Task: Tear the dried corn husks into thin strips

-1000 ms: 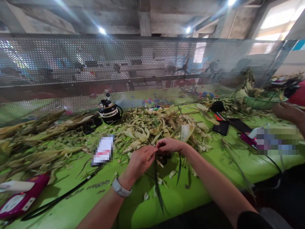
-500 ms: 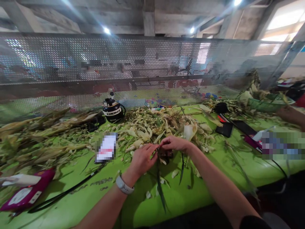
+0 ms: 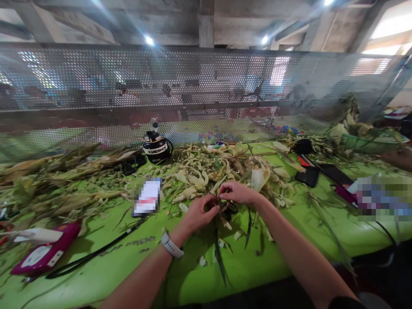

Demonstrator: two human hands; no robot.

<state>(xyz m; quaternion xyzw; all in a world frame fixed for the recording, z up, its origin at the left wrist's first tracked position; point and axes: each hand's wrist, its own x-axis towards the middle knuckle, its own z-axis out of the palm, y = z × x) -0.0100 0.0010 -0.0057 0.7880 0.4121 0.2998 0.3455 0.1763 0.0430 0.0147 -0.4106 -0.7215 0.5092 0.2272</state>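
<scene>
Both my hands meet over the green table (image 3: 106,274), just in front of a heap of pale husks and leaves (image 3: 222,169). My left hand (image 3: 199,211), with a white watch on its wrist, has its fingers curled and pinched round a thin plant stem (image 3: 220,257) whose long dark leaves hang down toward me. My right hand (image 3: 236,192) is closed on the upper end of the same stem, fingertips almost touching the left hand. A dark small object under the hands is mostly hidden.
A phone (image 3: 148,197) lies left of my hands, with a black cable (image 3: 93,253) running to a magenta device (image 3: 45,253). A black jug (image 3: 156,148) stands by the perforated metal screen (image 3: 193,94). Stalk bundles (image 3: 58,180) fill the left; dark pouches (image 3: 309,174) and another person's arm (image 3: 397,156) are at the right.
My hands stay together on the stem, the left fingers curling in more tightly. The view has shifted slightly, so everything sits a little further right and lower.
</scene>
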